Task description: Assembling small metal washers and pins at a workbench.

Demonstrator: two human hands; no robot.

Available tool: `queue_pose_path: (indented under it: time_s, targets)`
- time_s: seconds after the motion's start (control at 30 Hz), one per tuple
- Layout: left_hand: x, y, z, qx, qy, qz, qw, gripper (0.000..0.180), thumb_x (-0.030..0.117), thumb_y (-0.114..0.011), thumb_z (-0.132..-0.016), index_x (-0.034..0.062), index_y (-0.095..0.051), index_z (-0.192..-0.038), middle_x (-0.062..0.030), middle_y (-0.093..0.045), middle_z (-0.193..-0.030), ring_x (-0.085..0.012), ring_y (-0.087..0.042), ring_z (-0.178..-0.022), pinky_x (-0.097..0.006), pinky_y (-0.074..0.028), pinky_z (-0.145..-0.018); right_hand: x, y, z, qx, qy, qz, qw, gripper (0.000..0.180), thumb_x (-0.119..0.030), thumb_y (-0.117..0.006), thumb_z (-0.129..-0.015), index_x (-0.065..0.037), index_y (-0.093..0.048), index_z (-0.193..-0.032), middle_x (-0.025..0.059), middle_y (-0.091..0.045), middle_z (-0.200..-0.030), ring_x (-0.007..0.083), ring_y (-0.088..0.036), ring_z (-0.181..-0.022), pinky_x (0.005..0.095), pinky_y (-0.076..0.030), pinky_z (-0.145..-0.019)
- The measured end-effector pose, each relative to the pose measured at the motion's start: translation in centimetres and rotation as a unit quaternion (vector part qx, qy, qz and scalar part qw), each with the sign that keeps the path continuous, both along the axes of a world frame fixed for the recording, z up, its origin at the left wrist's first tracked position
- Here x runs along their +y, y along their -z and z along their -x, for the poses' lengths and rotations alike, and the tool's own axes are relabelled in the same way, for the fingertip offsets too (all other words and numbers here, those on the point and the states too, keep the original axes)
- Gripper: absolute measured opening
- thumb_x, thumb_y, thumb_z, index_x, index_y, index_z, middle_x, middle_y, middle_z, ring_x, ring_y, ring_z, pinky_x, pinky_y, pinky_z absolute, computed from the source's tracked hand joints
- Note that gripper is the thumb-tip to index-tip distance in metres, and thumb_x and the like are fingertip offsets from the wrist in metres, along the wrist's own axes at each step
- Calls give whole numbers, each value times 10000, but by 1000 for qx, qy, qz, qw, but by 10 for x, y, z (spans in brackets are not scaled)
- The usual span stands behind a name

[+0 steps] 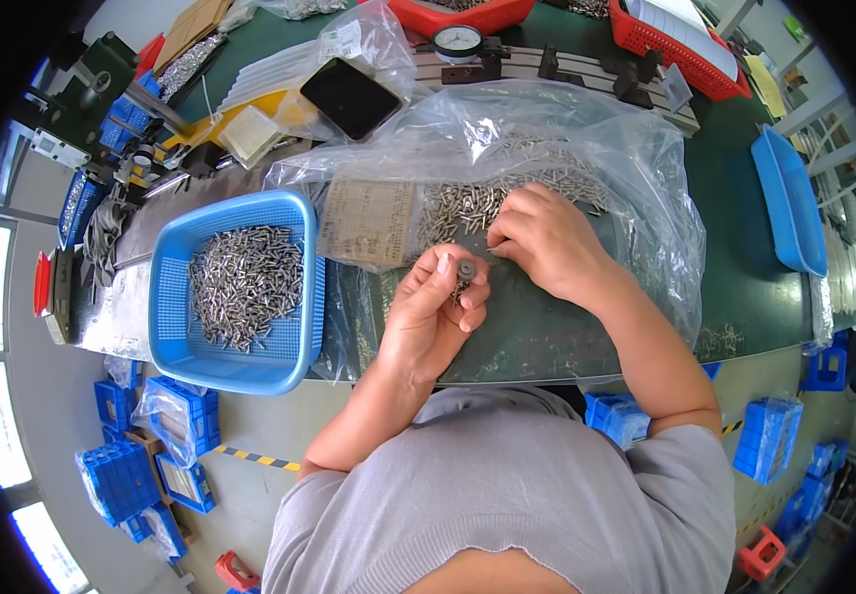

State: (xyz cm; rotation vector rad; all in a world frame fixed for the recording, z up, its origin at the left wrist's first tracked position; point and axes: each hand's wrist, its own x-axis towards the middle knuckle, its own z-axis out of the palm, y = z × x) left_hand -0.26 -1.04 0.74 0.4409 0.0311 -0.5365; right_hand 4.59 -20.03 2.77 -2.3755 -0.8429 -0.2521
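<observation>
My left hand (pixel 426 315) is closed, palm up, around a small round grey metal piece with a hole in its middle (pixel 465 269). Small metal bits show below that piece, between the curled fingers. Just to the right, my right hand (pixel 549 238) has its thumb and fingers pinched together. Whatever is between those fingertips is too small or hidden to make out. Beyond both hands, a heap of small metal pins (pixel 462 206) lies on a large clear plastic bag (pixel 651 228). A worn card with handwriting (pixel 366 220) lies under plastic left of the heap.
A blue basket (pixel 311 297) at left holds many metal pins (pixel 245 282). Behind the bag are a black phone (pixel 351 97), a dial gauge (pixel 457 42) on a metal rail and red baskets (pixel 636 40). A blue tray (pixel 789 203) sits at the right edge.
</observation>
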Motion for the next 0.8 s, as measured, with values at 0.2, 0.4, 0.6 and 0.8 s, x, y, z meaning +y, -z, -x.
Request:
queue_pose_path:
  time_s: [0.2, 0.4, 0.6, 0.8]
  targets:
    - [1, 0, 0, 6, 4, -20, 1000, 169, 248, -535, -942, 83, -554, -974, -71, -545, -881, -109, -449, -665, -215, -361, -524, 2, -19, 7, 318, -36, -256, 912, 94, -105, -651, -850, -33, -593, -833, -12, -534, -789, 65, -498, -729, 223, -416, -666]
    - [0, -1, 1, 13, 12, -37, 999, 162, 245, -548, -936, 88, -562, -972, -48, -558, -835, -100, -458, -653, -212, -356, -510, 9, -19, 13, 349, -58, -280, 892, 110, -112, -660, -840, -16, -608, -845, 21, -592, -787, 86, -557, -746, 247, -453, -676]
    - [-1, -1, 1, 9, 13, -38, 999, 159, 239, -571, -923, 85, -564, -963, -27, -560, -821, -90, -457, -636, -208, -353, -486, 12, -28, 15, 321, -54, -234, 916, 116, -98, -703, -789, -49, -605, -825, 7, -548, -824, 100, -535, -768, 247, -434, -687]
    - [2, -1, 0, 19, 39, -29, 999, 192, 251, -587, -912, 70, -577, -977, -25, -563, -817, -95, -473, -636, -209, -358, -478, 15, -17, 13, 188, -94, -230, 950, 163, -96, -731, -739, -60, -607, -839, 15, -543, -863, 114, -522, -805, 252, -417, -700]
